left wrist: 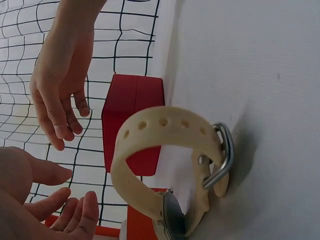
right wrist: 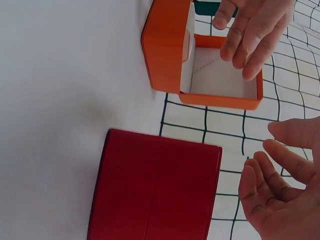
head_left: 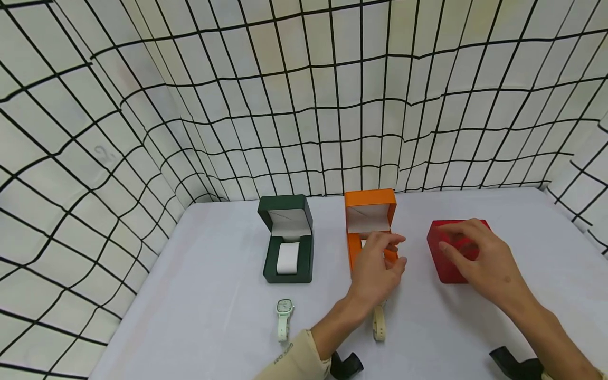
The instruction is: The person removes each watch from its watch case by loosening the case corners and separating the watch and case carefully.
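Observation:
My left hand (head_left: 377,266) is over the front of an open orange watch box (head_left: 370,199), fingers loosely bent with nothing between them. It hides most of the box's lower half. Just above the closed red box (head_left: 444,266) hovers my right hand (head_left: 491,261), its thumb and fingers apart and holding nothing. A cream-strapped watch (head_left: 379,324) lies on the table below the left hand, its dial end covered by that hand. In the left wrist view the cream strap (left wrist: 162,131) stands in a loop with a metal buckle. The right wrist view shows the red box (right wrist: 155,187) with its seam closed.
To the left stands an open dark green watch box (head_left: 287,277) with a white cushion (head_left: 287,258). A pale mint watch (head_left: 283,316) lies in front of it. Black grid netting over white (head_left: 332,105) rises behind the white tabletop (head_left: 204,295).

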Motion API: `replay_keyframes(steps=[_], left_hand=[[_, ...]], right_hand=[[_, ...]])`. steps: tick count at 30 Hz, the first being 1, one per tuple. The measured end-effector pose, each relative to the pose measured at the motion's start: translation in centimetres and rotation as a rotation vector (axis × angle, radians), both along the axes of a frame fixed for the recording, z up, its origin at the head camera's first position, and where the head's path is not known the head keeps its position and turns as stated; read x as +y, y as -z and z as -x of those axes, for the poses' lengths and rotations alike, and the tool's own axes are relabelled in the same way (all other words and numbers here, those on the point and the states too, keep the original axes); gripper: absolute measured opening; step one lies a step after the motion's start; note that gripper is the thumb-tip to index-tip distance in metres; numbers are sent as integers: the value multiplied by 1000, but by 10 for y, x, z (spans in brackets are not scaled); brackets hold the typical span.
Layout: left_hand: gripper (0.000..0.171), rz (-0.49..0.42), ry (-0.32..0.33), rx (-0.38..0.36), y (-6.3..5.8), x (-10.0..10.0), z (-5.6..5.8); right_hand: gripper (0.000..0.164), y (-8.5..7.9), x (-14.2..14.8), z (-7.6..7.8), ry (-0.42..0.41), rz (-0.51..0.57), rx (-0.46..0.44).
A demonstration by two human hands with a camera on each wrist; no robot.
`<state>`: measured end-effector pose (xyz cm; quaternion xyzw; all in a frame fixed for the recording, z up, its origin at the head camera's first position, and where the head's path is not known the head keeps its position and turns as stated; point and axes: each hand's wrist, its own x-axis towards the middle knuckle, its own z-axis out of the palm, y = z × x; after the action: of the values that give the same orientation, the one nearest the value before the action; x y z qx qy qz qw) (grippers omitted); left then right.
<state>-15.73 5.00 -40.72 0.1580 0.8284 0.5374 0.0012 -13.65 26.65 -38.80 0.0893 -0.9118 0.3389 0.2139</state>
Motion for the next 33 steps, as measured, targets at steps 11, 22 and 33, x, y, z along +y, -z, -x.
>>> replay_keyframes(steps=[11,22,33], left_hand=[[33,-6,91,9,6,11,-8],[37,36,132,-61,4,17,-13],[39,61,158,-89,5,25,-13]], right_hand=[[34,0,21,-3,37,-15,-30],[43,8,36,0,58,-69,-54],[52,18,54,3,29,-124,-103]])
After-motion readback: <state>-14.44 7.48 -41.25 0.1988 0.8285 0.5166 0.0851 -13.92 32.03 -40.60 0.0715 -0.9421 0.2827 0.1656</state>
